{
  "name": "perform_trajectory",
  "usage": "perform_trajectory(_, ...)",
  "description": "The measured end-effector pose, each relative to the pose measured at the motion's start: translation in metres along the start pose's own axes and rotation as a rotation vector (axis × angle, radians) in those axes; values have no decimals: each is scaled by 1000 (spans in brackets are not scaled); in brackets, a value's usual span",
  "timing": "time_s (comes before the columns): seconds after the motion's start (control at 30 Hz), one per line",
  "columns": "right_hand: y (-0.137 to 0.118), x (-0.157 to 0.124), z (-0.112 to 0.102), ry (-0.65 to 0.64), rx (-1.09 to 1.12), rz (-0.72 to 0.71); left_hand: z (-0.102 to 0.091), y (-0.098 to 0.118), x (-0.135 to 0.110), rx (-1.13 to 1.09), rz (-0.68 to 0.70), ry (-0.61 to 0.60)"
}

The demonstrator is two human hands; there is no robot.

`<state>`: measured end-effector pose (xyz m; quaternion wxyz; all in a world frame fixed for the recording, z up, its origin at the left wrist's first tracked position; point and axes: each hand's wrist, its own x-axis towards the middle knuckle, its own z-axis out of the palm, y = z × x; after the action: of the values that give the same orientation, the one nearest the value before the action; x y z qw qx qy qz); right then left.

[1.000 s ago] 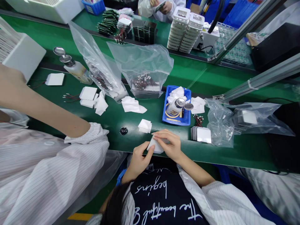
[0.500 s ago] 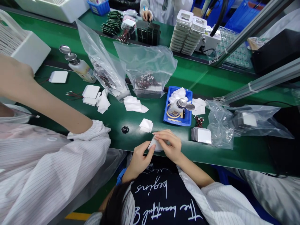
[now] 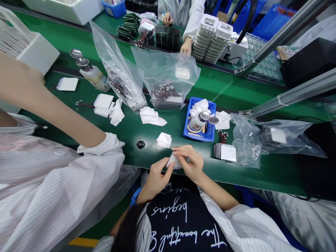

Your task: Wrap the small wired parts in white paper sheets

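My left hand [image 3: 155, 179] and my right hand [image 3: 191, 161] meet at the near edge of the green belt [image 3: 147, 154], both pinched on a small white square tile [image 3: 173, 162] wrapped partly in a white wipe. The left fingers hold its lower left corner; the right fingers lie over its top and right side. A folded white wipe [image 3: 164, 140] lies just beyond the hands, and a small black part [image 3: 140, 144] sits to its left. A stack of white square tiles [image 3: 225, 152] stands to the right of my right hand.
A blue tray [image 3: 187, 132] holds a pump bottle and wipes. Clear plastic bags [image 3: 165, 78] of wired parts stand behind it. A co-worker's bare forearm and white sleeve [image 3: 78, 154] reach across at left. Another person [image 3: 183, 21] works across the belt. More bags [image 3: 262, 138] lie at right.
My hands have stayed on the tile, turning it slightly. The person across the belt has reached a hand down to the top of the clear bag. The view has shifted a little.
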<state>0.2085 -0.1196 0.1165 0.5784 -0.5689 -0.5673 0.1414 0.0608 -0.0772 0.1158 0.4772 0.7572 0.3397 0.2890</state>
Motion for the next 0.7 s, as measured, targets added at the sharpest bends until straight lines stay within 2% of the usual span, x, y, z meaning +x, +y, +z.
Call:
perform_trajectory(0.3, 0, 1, -4, -53, -38, -42, -2, 1, 0, -59, -9, -15)
perform_trajectory(0.5, 2, 0, -4, -56, -67, -137, -2, -3, -3, -131, -71, -68)
perform_trajectory(0.7, -2, 2, -4, -40, -35, -120, -3, -1, -2, -127, -34, -68)
